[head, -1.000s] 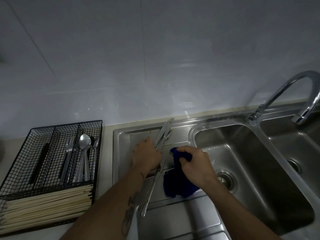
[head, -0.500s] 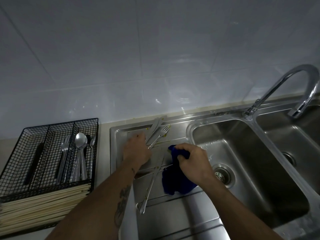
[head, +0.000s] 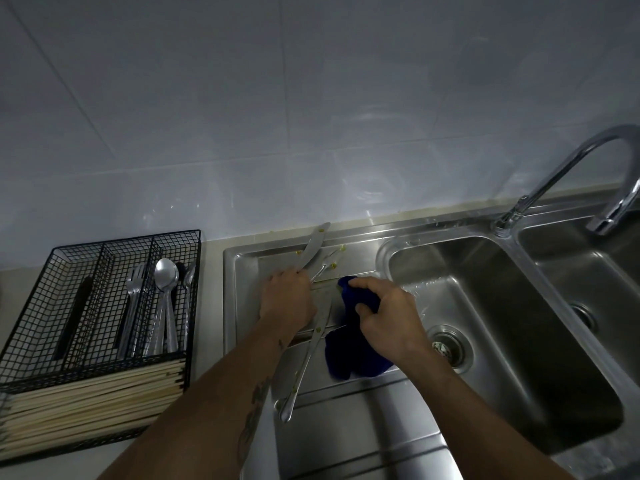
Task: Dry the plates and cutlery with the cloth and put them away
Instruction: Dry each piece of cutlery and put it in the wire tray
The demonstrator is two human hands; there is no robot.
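My left hand [head: 288,296] grips a bundle of steel cutlery over the sink's drainboard [head: 346,424]. A knife blade [head: 311,251] and a fork [head: 327,263] stick out past the fingers toward the wall. One long handle [head: 304,368] points back at me. My right hand [head: 389,318] holds a dark blue cloth [head: 353,362] just right of the cutlery, with the cloth hanging down onto the drainboard. Small greenish specks sit on the blades and the steel. No plates are in view.
A black wire cutlery basket [head: 52,306] stands on the counter at left, holding forks, spoons [head: 165,292] and a row of pale chopsticks [head: 93,400]. A double steel sink [head: 502,323] with a curved tap [head: 568,174] lies to the right. A tiled wall is behind.
My left hand has tilted the cutlery so the knife and fork tips point further left. My right hand with the cloth has stayed beside it.
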